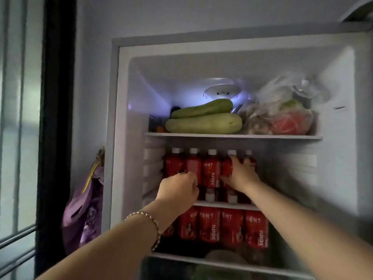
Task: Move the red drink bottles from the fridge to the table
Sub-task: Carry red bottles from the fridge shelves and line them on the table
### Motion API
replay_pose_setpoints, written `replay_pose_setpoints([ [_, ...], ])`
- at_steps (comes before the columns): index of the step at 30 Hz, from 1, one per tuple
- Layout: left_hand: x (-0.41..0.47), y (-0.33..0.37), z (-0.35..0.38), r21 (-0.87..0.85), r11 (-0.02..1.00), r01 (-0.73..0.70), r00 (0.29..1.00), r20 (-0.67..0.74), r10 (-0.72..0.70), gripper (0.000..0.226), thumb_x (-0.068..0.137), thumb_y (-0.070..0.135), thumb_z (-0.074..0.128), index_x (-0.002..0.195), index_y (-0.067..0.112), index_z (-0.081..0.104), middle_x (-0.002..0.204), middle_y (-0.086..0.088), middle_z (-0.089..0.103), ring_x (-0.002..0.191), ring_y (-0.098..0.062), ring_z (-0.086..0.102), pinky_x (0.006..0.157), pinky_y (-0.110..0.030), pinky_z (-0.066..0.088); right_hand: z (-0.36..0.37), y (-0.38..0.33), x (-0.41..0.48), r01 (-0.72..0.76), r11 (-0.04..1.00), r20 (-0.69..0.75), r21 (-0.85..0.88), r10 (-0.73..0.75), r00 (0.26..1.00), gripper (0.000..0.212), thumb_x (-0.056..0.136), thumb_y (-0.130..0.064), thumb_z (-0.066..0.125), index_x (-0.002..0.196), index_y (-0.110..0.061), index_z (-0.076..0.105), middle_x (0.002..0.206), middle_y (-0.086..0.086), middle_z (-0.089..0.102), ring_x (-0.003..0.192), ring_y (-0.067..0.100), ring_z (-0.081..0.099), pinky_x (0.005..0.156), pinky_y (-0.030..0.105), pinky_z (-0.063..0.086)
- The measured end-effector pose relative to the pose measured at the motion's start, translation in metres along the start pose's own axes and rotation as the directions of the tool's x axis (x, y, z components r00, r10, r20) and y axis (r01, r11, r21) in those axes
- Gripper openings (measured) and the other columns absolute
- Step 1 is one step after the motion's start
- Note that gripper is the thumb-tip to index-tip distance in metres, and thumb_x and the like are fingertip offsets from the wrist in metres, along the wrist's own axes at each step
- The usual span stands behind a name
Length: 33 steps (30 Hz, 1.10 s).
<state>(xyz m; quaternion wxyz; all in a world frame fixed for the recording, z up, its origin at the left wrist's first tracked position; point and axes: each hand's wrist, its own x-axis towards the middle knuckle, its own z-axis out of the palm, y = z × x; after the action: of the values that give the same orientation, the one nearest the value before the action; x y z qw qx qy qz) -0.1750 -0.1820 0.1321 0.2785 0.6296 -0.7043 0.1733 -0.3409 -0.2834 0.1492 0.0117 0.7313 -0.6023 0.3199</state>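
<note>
Red bottles [212, 168], white-capped, two rows on the fridge's [125, 98] middle shelves: probably full, heavy, rigid, perhaps cold-slick, best held round the waist; right hand [240, 174] wraps the fourth bottle [226, 166], left hand [177, 188] curls at the second bottle [192, 166], grip unclear.

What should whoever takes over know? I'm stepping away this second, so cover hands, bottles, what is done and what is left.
Left hand: fingers curled on the second bottle from the left, on the middle shelf.
Right hand: grips the fourth bottle in that row.
Five bottles stand in front there, with more in the lower row.
Done: neither bottle is out yet; the table is not in view.
Left: lift both out, carry them to the table, then repeat.
</note>
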Motion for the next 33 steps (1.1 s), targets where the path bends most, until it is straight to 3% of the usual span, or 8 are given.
replay_pose_setpoints([
  [3,0.033,-0.009,0.014,-0.025,0.999,0.022,1.0,0.006,-0.022,0.023,0.095,0.028,0.042,0.11,0.021,0.058,0.106,0.002,0.064,0.094,-0.019,0.061,0.074,-0.029,0.048,0.019,0.01,0.057,-0.145,0.927,-0.014,0.345,0.16,0.987,0.099,0.085,-0.039,0.064,0.151,-0.012,-0.005,0.152,0.021,0.024,0.137,0.036,0.033,0.111,0.041,0.033],
  [6,0.06,-0.014,0.028,-0.053,0.999,0.009,1.0,-0.012,-0.01,0.021,0.093,0.026,0.046,0.11,0.019,0.055,0.109,-0.001,0.061,0.098,-0.02,0.06,0.082,-0.034,0.05,0.035,0.023,0.084,-0.15,0.847,-0.011,0.509,0.181,0.983,0.088,0.082,-0.036,0.067,0.148,-0.006,0.018,0.143,0.017,0.044,0.129,0.031,0.046,0.105,0.035,0.039],
  [9,0.094,-0.016,0.044,-0.128,0.991,-0.035,0.997,-0.077,0.025,0.026,0.092,0.022,0.05,0.116,0.013,0.054,0.118,-0.005,0.055,0.107,-0.023,0.057,0.088,-0.036,0.048,0.036,0.032,0.087,-0.105,0.885,-0.083,0.454,0.159,0.984,0.078,0.068,-0.028,0.079,0.135,-0.009,0.043,0.134,0.014,0.054,0.122,0.027,0.053,0.099,0.032,0.044],
  [15,0.172,-0.01,0.07,-0.099,0.995,-0.028,0.999,-0.027,0.025,0.054,0.094,0.031,0.045,0.144,0.013,0.03,0.148,-0.013,0.034,0.13,-0.032,0.039,0.106,-0.04,0.035,0.026,0.038,0.065,-0.058,0.94,-0.101,0.337,0.097,0.99,0.078,0.061,-0.042,0.075,0.131,-0.022,0.047,0.135,0.005,0.051,0.132,0.027,0.039,0.105,0.031,0.032],
  [22,0.199,-0.021,0.079,0.058,0.994,0.089,0.995,0.028,-0.091,0.042,0.095,0.03,0.048,0.127,0.003,0.049,0.133,-0.017,0.046,0.122,-0.037,0.045,0.1,-0.042,0.04,0.019,0.028,0.03,0.079,0.865,-0.149,0.496,-0.004,0.989,0.064,0.069,-0.021,0.077,0.124,-0.024,0.044,0.104,-0.006,0.057,0.095,0.014,0.056,0.081,0.029,0.043],
  [27,0.155,-0.019,0.067,0.047,0.998,-0.044,0.98,-0.193,0.052,0.029,0.093,0.029,0.05,0.11,0.008,0.061,0.118,-0.011,0.059,0.109,-0.031,0.054,0.086,-0.036,0.046,0.027,0.021,0.019,0.107,0.86,-0.22,0.498,0.006,0.975,0.065,0.066,-0.022,0.082,0.119,-0.025,0.044,0.102,-0.01,0.054,0.095,0.01,0.053,0.082,0.028,0.042],
  [31,0.113,-0.008,0.049,0.152,0.979,-0.14,0.948,-0.266,0.176,0.036,0.094,0.037,0.048,0.116,0.01,0.057,0.123,-0.008,0.057,0.115,-0.027,0.049,0.086,-0.032,0.044,0.023,0.022,0.019,-0.031,0.725,-0.086,0.688,0.123,0.989,0.029,0.073,-0.023,0.079,0.083,-0.029,0.053,0.091,-0.004,0.058,0.081,0.01,0.055,0.079,0.027,0.043],
  [33,0.105,-0.005,0.031,0.208,0.961,-0.184,0.946,-0.228,0.231,0.042,0.09,0.049,0.049,0.106,0.012,0.061,0.116,-0.006,0.06,0.109,-0.024,0.054,0.083,-0.031,0.044,0.023,0.018,0.017,-0.021,0.72,-0.078,0.694,0.105,0.991,0.028,0.073,-0.023,0.08,0.086,-0.028,0.055,0.092,-0.004,0.059,0.08,0.008,0.055,0.077,0.025,0.045],
])
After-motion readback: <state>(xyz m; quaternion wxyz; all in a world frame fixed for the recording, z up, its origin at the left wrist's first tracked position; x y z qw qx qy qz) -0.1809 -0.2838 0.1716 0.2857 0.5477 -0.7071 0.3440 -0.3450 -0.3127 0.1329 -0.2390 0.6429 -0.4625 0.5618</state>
